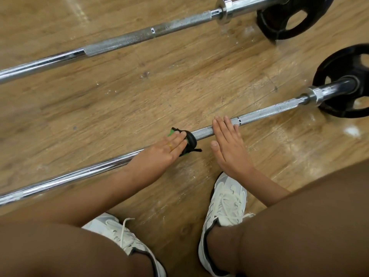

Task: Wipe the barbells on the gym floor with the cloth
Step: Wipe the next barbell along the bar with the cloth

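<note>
Bent knees point(60, 246) fill the 6 o'clock edge of the head view as a person crouches over two barbells on a gym floor. Just beyond them stand a white lace-up left sneaker point(123, 236) and right sneaker point(225, 206), both trimmed in dark piping.

At centre, the left hand point(159, 154) curls its fingers over a bunched black-and-green cloth point(189, 141), which is wrapped round the shaft of the near barbell point(259, 112). A gold ring point(170, 146) shows on one finger. Just to the 3 o'clock side, the right hand point(229, 144) lies flat across the same shaft, fingers straight and close together, thumb held apart toward the person.

That bar runs from 8 o'clock to 3 o'clock. It is smooth, mirror-bright chrome on the left stretch and dull, cross-hatched knurling from the cloth rightward. It ends in a thick polished collar point(317, 94) and a round black near plate point(343, 56) with cut-out grip holes.

Well apart and roughly parallel, the far barbell point(123, 40) crosses from 9 o'clock to 1 o'clock. Its knurled middle is speckled grey, and its black far plate point(267, 23) rests at the top right.

Wood-grain plank floor point(139, 92) lies beneath, scuffed with pale, chalky patches.
</note>
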{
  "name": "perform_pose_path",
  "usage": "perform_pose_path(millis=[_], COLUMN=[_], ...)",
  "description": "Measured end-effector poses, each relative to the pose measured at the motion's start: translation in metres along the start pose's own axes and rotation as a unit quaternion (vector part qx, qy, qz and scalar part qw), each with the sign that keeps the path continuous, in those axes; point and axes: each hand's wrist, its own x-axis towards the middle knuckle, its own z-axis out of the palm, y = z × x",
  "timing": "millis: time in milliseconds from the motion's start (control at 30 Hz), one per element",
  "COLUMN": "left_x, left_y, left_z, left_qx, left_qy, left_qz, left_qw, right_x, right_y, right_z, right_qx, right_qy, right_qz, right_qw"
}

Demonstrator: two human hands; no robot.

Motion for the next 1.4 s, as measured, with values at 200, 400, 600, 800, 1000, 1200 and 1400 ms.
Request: perform_pose_path(millis=[200,400,600,800,1000,1200,1400], left_x=[-0.02,0.015,-0.008,-0.034,-0.006,0.004,-0.027], left_y=[-0.016,0.004,0.014,0.015,0.035,0.049,0.048], left_z=[-0.006,0.006,0.0,-0.002,-0.004,-0.004,-0.006], left_qx=[-0.03,-0.065,-0.03,-0.028,-0.025,-0.022,-0.011], left_qy=[-0.024,0.009,0.014,-0.011,-0.006,-0.006,-0.029], left_qz=[-0.014,-0.009,-0.011,-0.023,0.021,0.063,0.062], left_qw=[0.999,0.998,0.999,0.999,0.999,0.998,0.998], right_x=[-0.005,-0.011,-0.021,-0.037,-0.053,-0.066,-0.076], right_y=[0.005,0.003,0.005,0.005,0.006,0.003,0.005], right_z=[-0.009,-0.007,-0.006,0.001,0.005,0.006,0.011], right_qx=[-0.029,-0.031,-0.028,-0.016,-0.025,-0.024,-0.02], right_qy=[-0.028,-0.021,-0.012,0.003,0.021,0.022,0.041], right_qz=[-0.028,-0.02,-0.028,-0.025,-0.026,-0.019,-0.026], right_qw=[0.999,0.999,0.999,1.0,0.999,0.999,0.999])
